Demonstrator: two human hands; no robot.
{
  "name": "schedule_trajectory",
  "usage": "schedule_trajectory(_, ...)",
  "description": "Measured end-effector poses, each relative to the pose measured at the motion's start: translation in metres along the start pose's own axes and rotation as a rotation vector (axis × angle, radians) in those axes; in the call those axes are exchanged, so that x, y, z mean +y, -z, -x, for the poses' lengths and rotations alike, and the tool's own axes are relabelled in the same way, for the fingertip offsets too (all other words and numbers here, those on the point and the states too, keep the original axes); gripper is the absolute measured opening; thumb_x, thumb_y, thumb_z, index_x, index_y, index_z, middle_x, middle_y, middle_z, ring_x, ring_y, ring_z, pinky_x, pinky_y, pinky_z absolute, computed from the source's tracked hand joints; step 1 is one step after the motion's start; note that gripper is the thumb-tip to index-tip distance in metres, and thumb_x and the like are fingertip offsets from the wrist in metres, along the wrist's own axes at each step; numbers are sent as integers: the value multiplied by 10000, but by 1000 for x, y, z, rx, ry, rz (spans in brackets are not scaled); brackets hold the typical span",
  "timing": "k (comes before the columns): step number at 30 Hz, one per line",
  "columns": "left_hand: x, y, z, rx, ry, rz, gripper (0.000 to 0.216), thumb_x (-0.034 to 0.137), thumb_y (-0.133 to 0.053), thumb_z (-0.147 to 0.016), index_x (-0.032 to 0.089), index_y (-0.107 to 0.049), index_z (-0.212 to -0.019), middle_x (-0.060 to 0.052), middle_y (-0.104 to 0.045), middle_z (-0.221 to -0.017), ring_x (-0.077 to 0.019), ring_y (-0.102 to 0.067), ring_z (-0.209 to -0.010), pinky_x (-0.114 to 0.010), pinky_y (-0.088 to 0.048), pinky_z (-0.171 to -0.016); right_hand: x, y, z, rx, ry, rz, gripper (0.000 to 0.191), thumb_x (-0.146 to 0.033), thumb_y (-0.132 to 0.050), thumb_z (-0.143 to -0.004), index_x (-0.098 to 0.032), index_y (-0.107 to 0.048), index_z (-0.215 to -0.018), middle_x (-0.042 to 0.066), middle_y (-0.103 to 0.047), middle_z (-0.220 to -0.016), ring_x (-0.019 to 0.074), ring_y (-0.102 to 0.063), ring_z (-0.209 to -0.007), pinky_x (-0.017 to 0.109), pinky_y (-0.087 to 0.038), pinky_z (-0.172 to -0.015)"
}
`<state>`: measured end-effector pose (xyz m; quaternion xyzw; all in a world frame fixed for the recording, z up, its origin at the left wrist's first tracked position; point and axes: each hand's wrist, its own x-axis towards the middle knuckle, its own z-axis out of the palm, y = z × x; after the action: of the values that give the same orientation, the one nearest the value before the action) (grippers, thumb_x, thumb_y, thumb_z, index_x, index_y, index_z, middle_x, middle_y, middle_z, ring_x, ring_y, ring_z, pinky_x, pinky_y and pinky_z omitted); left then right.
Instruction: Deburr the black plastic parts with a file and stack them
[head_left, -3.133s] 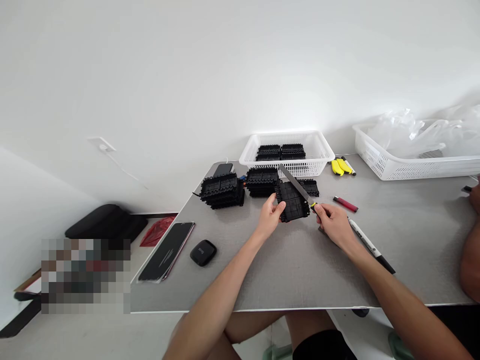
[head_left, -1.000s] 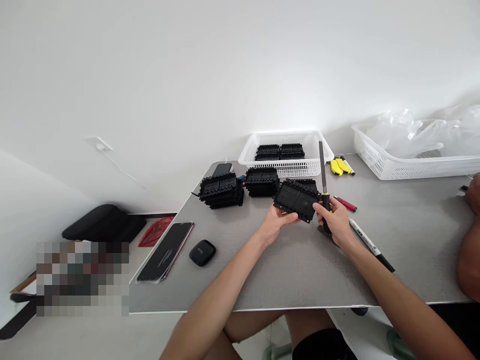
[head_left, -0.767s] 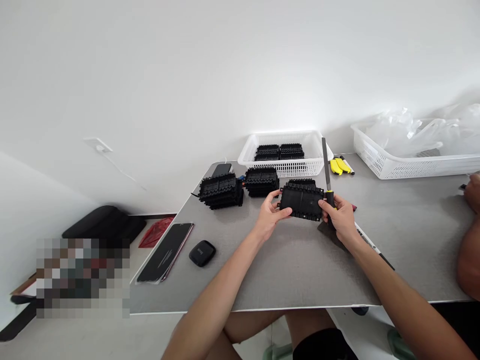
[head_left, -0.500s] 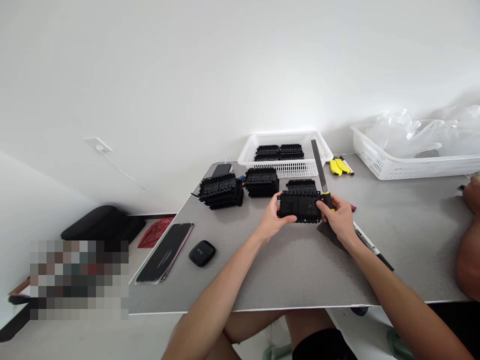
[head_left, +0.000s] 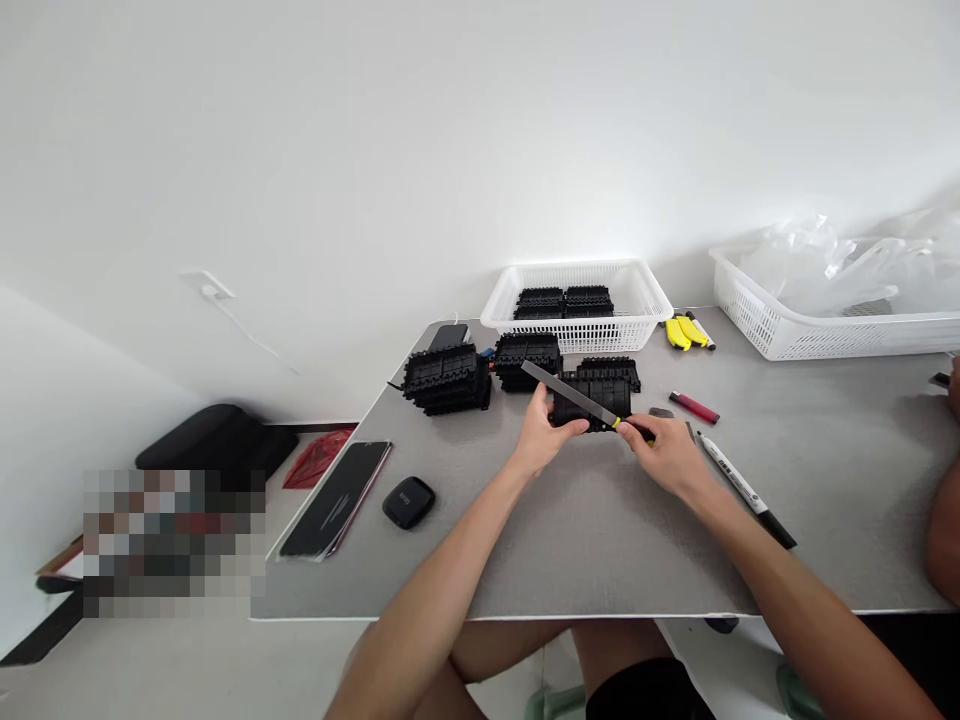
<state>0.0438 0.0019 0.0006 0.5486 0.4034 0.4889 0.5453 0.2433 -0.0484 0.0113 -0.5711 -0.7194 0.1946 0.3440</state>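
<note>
Black plastic panel, rectangular, tooth-edged, gripped by left hand; right hand clasps flat metal file.

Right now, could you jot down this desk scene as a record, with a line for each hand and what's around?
Left hand: holding a black ribbed part
Right hand: holding a file slanting over that part; contact unclear
Behind hands: white basket with black parts inside
Left of hands: stacked black parts, rounded black case
Right of hands: white marker, small red object
</note>
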Motion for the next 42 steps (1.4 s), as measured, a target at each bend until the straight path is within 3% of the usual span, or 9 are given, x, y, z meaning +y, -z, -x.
schedule_trajectory(6, 1, 5, -3, 45, 23, 71, 804, 293, -874, -569, 227, -427, -1235, -81, -655, -1040, -285, -654, -965, -422, -577, -769, 9, 8, -3, 54, -13, 38, 435, -486, -416, -929, -203, -568, -636, 0, -508, -531, 141, -405, -505, 282, -261, -532)
schedule_trajectory(13, 0, 3, -2, 35, 4, 67, 733, 280, -875, -564, 216, -474, -1174, -79, -649, -1030, -284, -643, -979, -405, -585, -751, 3, -1, -2, -23, 4, -14, 405, -464, -414, -928, -210, -638, -708, 8, -548, -545, 150, -453, -519, 282, -285, -535)
schedule_trajectory(20, 2, 8, -3, 68, 19, 103, 721, 281, -878, -564, 224, -476, -1160, -76, -645, -1051, -267, -650, -940, -425, -597, -734, 10, 7, -3, 30, -12, 15, 462, -505, -399, -928, -202, -590, -637, 11, -530, -538, 148, -437, -514, 278, -278, -531)
schedule_trajectory(42, 6, 9, -2, 69, 50, 123, 698, 291, -877, -568, 218, -500, -1151, -85, -644, -1062, -275, -656, -950, -451, -605, -752, 12, 7, -3, 35, 15, 96, 416, -479, -402, -929, -213, -670, -755, 31, -591, -586, 165, -467, -523, 288, -266, -540)
